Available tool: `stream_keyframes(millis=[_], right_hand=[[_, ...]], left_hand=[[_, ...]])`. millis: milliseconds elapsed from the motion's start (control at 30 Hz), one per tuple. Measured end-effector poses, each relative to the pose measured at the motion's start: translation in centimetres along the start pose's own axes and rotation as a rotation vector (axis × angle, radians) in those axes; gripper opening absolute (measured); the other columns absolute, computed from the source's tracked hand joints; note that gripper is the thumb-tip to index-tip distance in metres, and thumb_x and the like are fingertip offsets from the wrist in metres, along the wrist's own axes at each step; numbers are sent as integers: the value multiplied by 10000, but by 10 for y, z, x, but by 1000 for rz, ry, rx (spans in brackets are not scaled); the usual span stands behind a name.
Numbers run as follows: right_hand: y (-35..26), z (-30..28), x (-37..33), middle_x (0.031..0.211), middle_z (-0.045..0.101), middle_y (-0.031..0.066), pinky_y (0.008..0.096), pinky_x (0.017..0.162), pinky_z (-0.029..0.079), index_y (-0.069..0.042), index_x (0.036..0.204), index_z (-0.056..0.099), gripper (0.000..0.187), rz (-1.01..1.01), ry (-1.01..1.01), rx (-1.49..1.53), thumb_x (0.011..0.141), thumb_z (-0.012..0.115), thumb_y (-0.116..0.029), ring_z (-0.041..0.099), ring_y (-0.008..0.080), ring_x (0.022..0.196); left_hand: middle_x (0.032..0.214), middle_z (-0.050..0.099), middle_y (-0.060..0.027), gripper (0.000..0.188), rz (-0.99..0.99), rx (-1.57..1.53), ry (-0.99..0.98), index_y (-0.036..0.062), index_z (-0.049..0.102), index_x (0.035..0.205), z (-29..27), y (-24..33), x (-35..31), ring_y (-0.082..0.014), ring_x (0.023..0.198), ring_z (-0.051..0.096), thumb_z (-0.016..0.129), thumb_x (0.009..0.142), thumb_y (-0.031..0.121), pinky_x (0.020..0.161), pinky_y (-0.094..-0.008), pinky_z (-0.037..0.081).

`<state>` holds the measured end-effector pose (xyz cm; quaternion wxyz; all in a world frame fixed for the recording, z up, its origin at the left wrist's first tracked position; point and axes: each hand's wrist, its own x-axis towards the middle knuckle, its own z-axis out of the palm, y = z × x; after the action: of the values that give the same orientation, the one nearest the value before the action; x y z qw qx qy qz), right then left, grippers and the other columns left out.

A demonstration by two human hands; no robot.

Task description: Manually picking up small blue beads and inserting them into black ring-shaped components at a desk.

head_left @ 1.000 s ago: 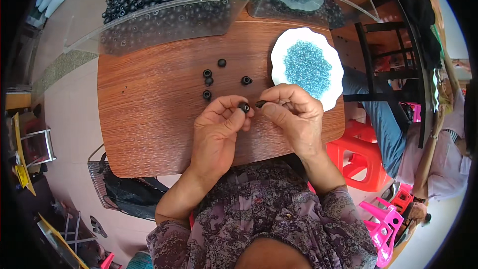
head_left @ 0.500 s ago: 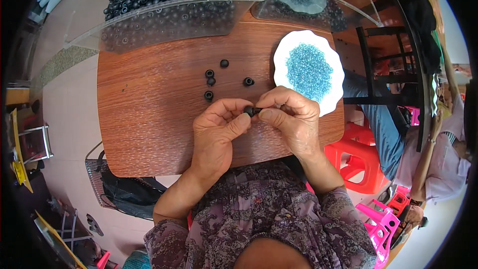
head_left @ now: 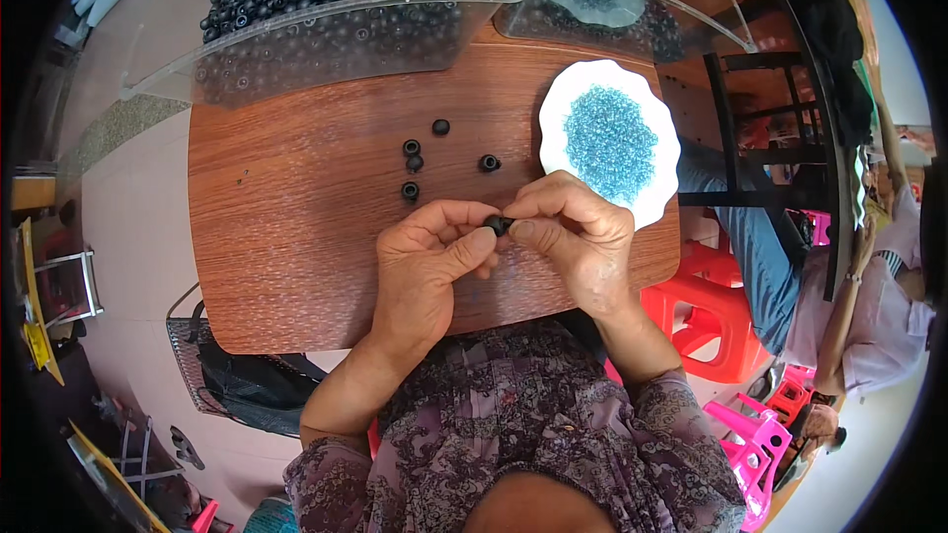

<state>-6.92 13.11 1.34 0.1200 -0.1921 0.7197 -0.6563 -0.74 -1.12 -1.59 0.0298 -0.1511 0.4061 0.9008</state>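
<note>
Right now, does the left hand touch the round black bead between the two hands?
Touching. The head view shows it: the left hand pinches the round black bead between the tips of its thumb and index finger.

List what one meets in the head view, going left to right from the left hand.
Left hand → round black piece between the two hands → right hand → red stool → co-worker's pale top.
</note>
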Motion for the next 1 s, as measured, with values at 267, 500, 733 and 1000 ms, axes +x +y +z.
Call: stream_keyframes(millis=[267, 500, 733, 1000], right_hand=[[7, 7, -4, 850, 580, 105, 297, 630, 468, 11, 849, 637, 212, -253, 73, -365, 662, 657, 108, 572, 219, 749], [10, 16, -4, 915, 579, 148, 323, 637, 445, 36, 953, 590, 371, -528, 135, -607, 598, 692, 72, 544, 269, 764], [18, 14, -4, 875, 584, 146, 325, 614, 434, 41, 912, 602, 374, -610, 214, -624, 548, 683, 70, 551, 275, 728], [24, 10, 1, 809, 592, 133, 326, 569, 427, 34, 844, 608, 326, -682, 193, -598, 526, 680, 53, 552, 259, 659]], left_hand=[[831, 649, -77, 150, -98, -94, 18, -37, 602, 971, 0, 1, 2, -107, 704, 588, 603, 843, 42, 665, -227, 469], [908, 609, -57, 125, -117, -223, 90, -28, 587, 955, 12, 2, 0, -103, 826, 552, 568, 859, 50, 776, -231, 429], [914, 603, -34, 103, -106, -271, 118, -13, 586, 939, 16, -5, -4, -86, 858, 531, 549, 865, 49, 809, -232, 399], [948, 613, -72, 120, -58, -212, 100, -17, 588, 955, 10, -15, -3, -137, 874, 569, 514, 898, 58, 826, -277, 437]])
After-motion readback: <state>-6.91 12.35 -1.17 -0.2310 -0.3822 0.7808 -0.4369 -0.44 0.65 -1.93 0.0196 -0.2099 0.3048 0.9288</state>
